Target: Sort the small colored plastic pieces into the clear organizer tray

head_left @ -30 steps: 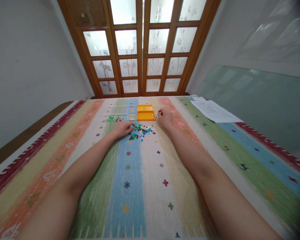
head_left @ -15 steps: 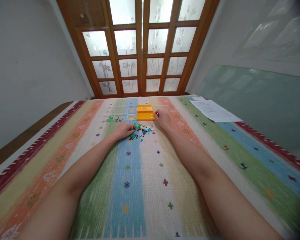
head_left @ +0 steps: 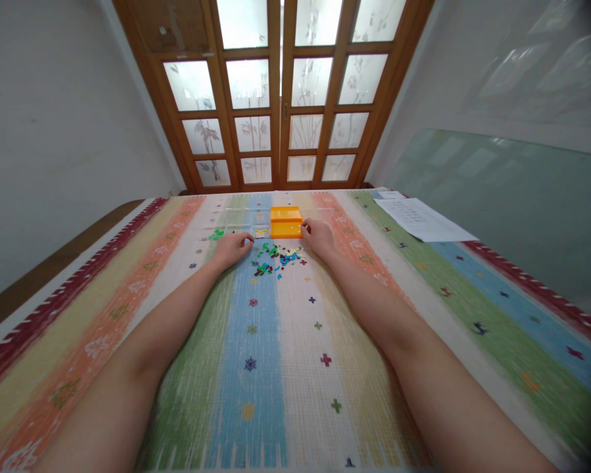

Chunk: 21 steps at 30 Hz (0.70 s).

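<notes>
In the head view, an orange box (head_left: 286, 230) stands on the cloth-covered desk (head_left: 303, 407), with a raised divider across it and a few pale bits in its nearer part. The person's right hand (head_left: 304, 227) is at the box's right side, its thumb and fingers curled close together by the rim; whether they grip a piece, or touch the rim, cannot be told. The left hand (head_left: 251, 240) is in front and to the left of the box, thumb and fingertips drawn nearly together; anything pinched there is too small to make out.

Just in front of the orange box lies a loose scatter of tiny pieces (head_left: 289, 259), green, blue, dark red and pale yellow. Against the box's left side is a clear compartment tray (head_left: 261, 225), with yellow pieces (head_left: 261, 231) in a near compartment. Farther left of the box, beyond the left hand, sits a small group of green pieces (head_left: 217, 233). Printed paper (head_left: 423, 220) lies well to the right of the box, and wooden doors (head_left: 280, 144) with frosted panes rise behind it.
</notes>
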Tool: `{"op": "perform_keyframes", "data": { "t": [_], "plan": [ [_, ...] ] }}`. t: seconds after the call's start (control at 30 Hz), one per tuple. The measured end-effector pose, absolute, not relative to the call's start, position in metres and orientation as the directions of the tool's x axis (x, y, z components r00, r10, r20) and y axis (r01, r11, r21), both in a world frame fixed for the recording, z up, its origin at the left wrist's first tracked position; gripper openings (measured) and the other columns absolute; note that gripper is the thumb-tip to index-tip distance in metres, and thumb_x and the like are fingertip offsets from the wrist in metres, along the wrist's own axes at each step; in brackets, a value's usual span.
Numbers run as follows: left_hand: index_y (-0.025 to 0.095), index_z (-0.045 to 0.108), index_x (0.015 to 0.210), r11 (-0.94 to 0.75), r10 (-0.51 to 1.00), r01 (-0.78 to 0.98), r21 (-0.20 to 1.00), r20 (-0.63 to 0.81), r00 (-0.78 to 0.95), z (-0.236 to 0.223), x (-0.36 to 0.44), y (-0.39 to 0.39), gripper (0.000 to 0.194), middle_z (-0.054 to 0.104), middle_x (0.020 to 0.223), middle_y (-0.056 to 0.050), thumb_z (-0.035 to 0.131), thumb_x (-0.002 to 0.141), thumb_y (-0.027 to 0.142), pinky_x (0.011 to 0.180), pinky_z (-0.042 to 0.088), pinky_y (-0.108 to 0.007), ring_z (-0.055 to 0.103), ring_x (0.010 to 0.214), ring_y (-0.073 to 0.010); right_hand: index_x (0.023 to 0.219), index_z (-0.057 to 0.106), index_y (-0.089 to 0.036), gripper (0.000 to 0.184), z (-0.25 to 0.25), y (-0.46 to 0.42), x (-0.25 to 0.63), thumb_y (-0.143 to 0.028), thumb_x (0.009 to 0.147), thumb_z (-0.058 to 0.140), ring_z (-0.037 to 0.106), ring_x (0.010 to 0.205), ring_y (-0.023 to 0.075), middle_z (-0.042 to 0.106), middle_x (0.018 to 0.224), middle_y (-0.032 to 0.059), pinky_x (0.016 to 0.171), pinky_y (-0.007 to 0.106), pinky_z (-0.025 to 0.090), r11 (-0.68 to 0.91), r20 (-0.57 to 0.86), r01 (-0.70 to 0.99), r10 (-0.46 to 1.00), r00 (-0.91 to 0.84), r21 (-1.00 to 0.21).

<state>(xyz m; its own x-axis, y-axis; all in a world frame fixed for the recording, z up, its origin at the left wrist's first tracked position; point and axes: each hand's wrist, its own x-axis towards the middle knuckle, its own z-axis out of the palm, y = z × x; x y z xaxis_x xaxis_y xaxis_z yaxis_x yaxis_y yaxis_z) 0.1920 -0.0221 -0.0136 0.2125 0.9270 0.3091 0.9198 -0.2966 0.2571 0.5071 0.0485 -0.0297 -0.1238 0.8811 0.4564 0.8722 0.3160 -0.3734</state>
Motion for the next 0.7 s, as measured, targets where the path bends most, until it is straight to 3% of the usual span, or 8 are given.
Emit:
{"op": "perform_keyframes", "data": {
  "t": [0.37,0.7],
  "plan": [
    [0.025,0.077,0.109,-0.006,0.921,0.935,0.355,0.365,-0.132,-0.016,0.146,-0.008,0.033,0.073,0.081,-0.004,0.054,0.093,0.042,0.063,0.036,-0.028,0.062,0.074,-0.0204,0.104,0.075,-0.021,0.024,-0.028,0.043,0.502,-0.029,0.098,0.053,0.065,0.088,0.0226,0.077,0.098,0.0087,0.076,0.030,0.042,0.338,0.442,0.866,0.883,-0.157,-0.368],
    [0.025,0.076,0.113,-0.005,0.943,0.939,0.343,0.314,-0.109,-0.023,0.140,-0.004,0.034,0.074,0.090,-0.006,0.053,0.094,0.041,0.068,0.041,-0.030,0.065,0.082,-0.0236,0.102,0.075,-0.021,0.023,-0.028,0.041,0.501,-0.029,0.097,0.054,0.064,0.085,0.0225,0.076,0.096,0.0084,0.073,0.030,0.041,0.353,0.446,0.869,0.877,-0.178,-0.347]
  ]
}}
